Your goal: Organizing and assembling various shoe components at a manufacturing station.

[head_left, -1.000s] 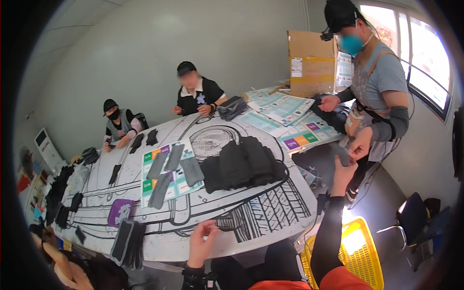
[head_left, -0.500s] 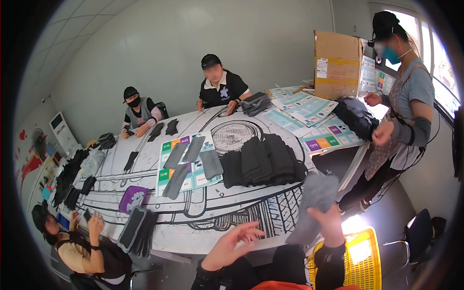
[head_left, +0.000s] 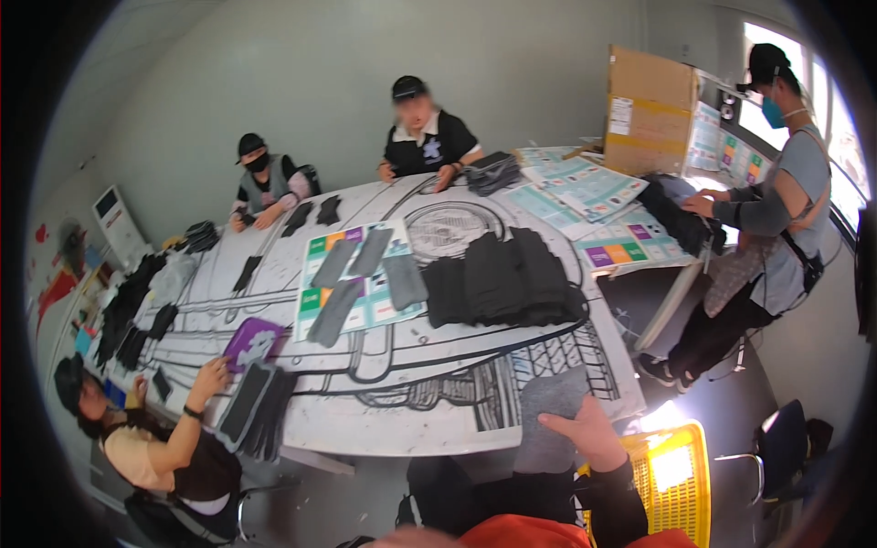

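My right hand [head_left: 592,431] is closed on a grey sock [head_left: 539,427], thumb across it, over the table's near right edge. At the bottom edge, my left hand [head_left: 416,537] shows only as a smear, so its fingers cannot be made out. Beyond them a pile of black socks [head_left: 512,279] lies on the table. Left of that pile, several grey socks [head_left: 334,312] are spread on a colourful printed sheet [head_left: 376,312].
A yellow basket [head_left: 699,475] stands at my right beside the table [head_left: 411,434]. On the left, a co-worker's hand [head_left: 212,376] reaches toward a purple tray [head_left: 239,345] beside stacked dark socks [head_left: 247,411]. Other people stand or sit around, near a cardboard box [head_left: 649,119].
My right hand has brought the grey sock left and slightly lower. My left hand has dropped to the bottom edge. The co-worker on the left has reached toward the purple tray.
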The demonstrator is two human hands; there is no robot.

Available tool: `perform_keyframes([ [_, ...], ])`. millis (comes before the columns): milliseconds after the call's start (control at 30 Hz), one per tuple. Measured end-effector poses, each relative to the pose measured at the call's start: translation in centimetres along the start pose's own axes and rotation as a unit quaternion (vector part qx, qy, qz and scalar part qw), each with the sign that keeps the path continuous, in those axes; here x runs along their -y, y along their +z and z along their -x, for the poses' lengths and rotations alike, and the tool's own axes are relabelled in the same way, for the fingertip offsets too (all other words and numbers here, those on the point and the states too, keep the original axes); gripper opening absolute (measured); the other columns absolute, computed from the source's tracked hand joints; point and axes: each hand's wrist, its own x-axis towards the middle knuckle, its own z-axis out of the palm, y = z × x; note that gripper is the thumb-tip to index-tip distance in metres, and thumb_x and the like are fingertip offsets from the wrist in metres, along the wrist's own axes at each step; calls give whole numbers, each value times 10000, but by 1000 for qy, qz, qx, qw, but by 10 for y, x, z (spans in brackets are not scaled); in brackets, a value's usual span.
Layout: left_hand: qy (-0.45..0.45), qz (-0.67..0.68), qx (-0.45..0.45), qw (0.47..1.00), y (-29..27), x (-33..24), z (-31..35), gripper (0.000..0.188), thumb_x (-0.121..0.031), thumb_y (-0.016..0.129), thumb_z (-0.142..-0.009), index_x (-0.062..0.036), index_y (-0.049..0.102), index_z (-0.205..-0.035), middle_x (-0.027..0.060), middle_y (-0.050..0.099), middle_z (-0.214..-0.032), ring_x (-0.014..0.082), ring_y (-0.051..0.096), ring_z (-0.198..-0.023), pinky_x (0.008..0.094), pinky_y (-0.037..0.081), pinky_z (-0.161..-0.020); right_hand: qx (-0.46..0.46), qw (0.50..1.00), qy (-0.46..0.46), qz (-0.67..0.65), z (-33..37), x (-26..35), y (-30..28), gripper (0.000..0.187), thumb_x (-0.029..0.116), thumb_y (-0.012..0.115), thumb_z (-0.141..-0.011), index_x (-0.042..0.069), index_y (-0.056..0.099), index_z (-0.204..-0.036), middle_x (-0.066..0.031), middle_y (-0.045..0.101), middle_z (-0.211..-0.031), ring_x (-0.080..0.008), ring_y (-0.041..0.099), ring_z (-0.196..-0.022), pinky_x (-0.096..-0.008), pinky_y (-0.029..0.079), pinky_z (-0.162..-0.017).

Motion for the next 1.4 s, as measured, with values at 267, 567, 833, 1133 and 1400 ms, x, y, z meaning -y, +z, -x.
perform_keyframes([
  [267, -368, 375, -118, 842, -20, 70, 58, 886, -440, 617, -1020, -49, 144, -1659, 191, 284, -1680, 355, 363, -1506, 520, 416, -1142, 117, 979, 24, 167, 9, -1, 7, 426, 176, 806, -879, 19, 680, -1254, -63, 749, -1096, -143, 672, -982, -320, 532, -889],
  [567, -80, -121, 31, 989, -26, 79, 22, 757, -336, 682, -948, 2, 384, -1556, 273, 406, -1592, 465, 382, -1477, 664, 183, -1206, 406, 889, -62, 205, -2, -19, 12, 517, 359, 716, -957, 14, 616, -1328, -168, 715, -1139, -280, 670, -1060, -361, 506, -948],
  [833, -516, 245, -111, 813, -24, 171, 68, 585, -71, 667, -992, 2, 432, -1522, 98, 573, -1407, 128, 536, -1278, 281, 406, -1093, 440, 866, 6, 240, -3, -13, 12, 517, 348, 742, -947, 11, 627, -1320, -147, 733, -1175, -231, 678, -1089, -350, 512, -957],
  [1133, -525, 80, -199, 824, -29, 176, 77, 34, -66, 666, -965, -69, 654, -933, -85, 554, -823, 10, 465, -750, 200, 355, -669, 394, 866, 9, 307, -25, -8, 11, 575, 412, 772, -900, 12, 634, -1290, -146, 732, -1083, -253, 684, -1029, -351, 516, -897],
  [1400, -473, 56, -364, 800, -46, 227, 113, 31, -61, 646, -950, -80, 635, -970, -97, 520, -771, 15, 449, -701, 206, 340, -621, 212, 949, 165, 162, -63, -28, -19, 361, 198, 812, -862, 26, 695, -1157, -117, 742, -928, -155, 700, -696, -262, 564, -613],
])
